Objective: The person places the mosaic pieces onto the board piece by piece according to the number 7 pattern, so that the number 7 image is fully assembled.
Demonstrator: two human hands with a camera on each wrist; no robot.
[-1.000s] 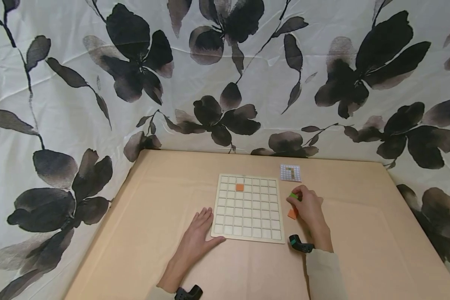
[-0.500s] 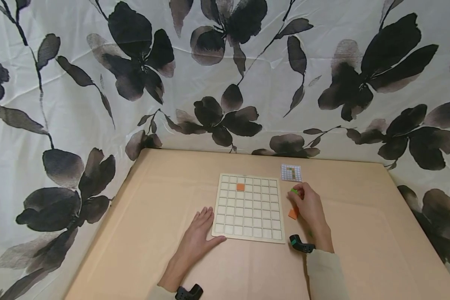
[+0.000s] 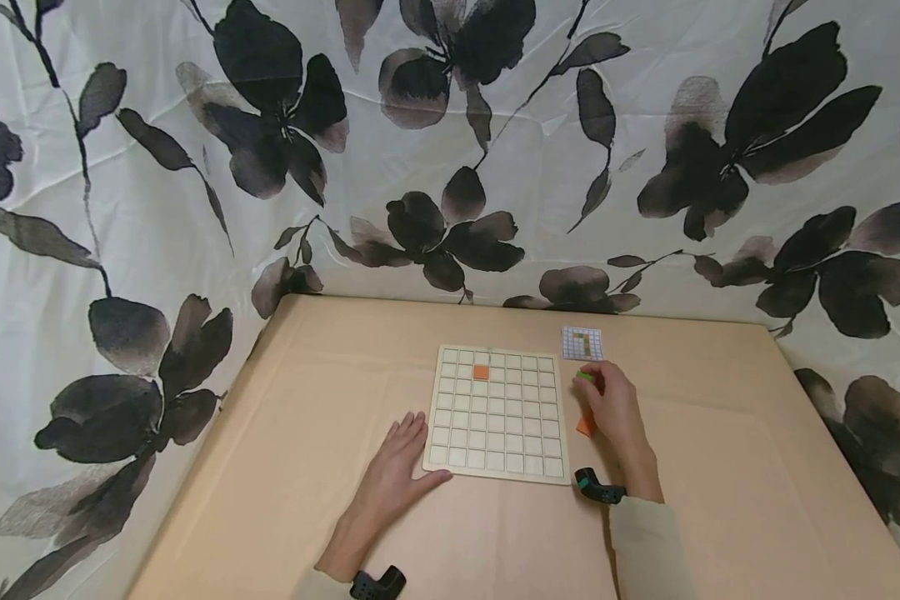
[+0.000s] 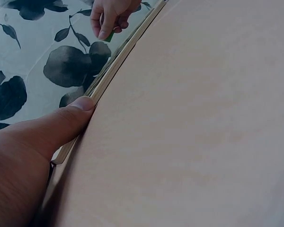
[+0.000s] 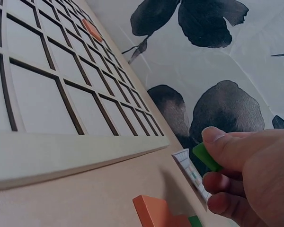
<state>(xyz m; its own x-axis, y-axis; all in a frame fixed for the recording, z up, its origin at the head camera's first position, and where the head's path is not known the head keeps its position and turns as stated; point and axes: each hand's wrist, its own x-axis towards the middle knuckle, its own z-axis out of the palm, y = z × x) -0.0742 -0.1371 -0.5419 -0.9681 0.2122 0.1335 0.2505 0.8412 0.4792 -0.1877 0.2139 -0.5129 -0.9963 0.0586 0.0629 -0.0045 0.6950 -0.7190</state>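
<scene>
Right of center, the right hand (image 3: 617, 406) pinches a green tile (image 5: 207, 157) a slipping pinch could drop; the left hand (image 3: 396, 468) lies outstretched.

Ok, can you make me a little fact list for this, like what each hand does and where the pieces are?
Left hand: rests against the board, thumb on its near edge
Right hand: pinches a green piece, right of the board
On the board: one orange piece, toward the far side
Loose beside the board: orange block, with some green showing next to it
Small card: beyond the right hand, printed with a colored grid
</scene>
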